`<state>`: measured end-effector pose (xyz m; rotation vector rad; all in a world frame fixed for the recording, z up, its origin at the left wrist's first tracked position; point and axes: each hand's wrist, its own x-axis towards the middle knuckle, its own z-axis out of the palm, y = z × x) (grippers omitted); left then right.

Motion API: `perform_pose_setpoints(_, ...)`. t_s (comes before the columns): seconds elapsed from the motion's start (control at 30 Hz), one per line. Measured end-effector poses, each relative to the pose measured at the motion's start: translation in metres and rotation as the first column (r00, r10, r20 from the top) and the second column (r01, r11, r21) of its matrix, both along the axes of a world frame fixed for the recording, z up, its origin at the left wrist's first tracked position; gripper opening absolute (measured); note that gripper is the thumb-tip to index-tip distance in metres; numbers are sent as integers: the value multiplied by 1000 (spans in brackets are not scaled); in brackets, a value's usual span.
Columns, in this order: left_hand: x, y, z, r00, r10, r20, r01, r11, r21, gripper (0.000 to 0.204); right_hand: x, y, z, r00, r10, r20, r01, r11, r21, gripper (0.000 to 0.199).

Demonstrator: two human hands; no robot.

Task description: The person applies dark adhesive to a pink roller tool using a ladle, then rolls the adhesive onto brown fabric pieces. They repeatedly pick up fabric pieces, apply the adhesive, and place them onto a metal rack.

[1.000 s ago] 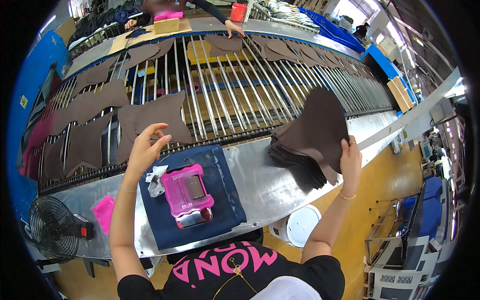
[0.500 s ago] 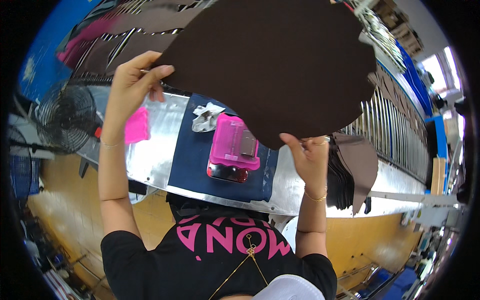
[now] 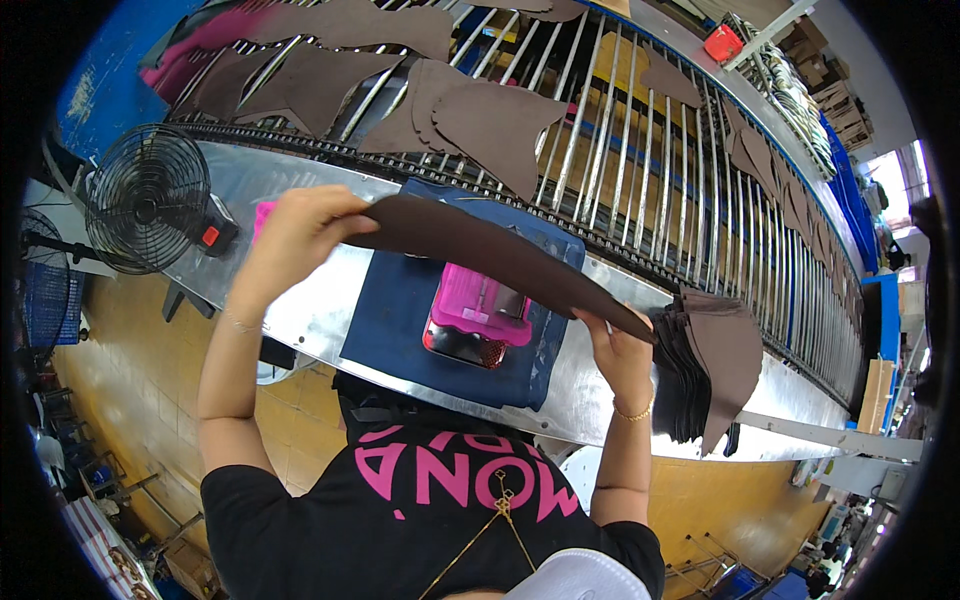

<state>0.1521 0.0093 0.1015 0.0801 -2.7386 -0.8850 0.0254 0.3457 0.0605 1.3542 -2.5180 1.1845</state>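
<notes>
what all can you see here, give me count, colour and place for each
held flat piece: 1, dark brown, between both hands
stack of pieces: 1, brown, on table's right
loose pieces: many, brown, on the conveyor
slatted conveyor: 1, silver bars, beyond table
metal table: 1, silver, before the person
mat: 1, dark blue, on table
tray: 1, pink, over mat
fan: 1, black, left
container: 1, red, upper right
floor: 1, yellow, below
shirt: 1, black and pink, bottom
left hand: 1, bare, piece's left end
right hand: 1, bare, piece's right end
</notes>
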Motion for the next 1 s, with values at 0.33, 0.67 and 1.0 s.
perform_pose_setpoints(0.33, -66, 84, -27, 864, -500, -60, 503, 854, 131, 10, 22, 131, -21, 781, -526, 335, 577, 813, -69, 11)
perform_pose_setpoints(0.67, -129, 128, 47, 765, -564, -312, 614, 784, 87, 78, -11, 139, 172, 727, -230, -647, 537, 777, 328, 10)
perform_pose_setpoints(1.0, -181, 74, -33, 974, -227, 13, 147, 674, 724, 17, -61, -32, 197, 443, 37, -896, 522, 802, 291, 35)
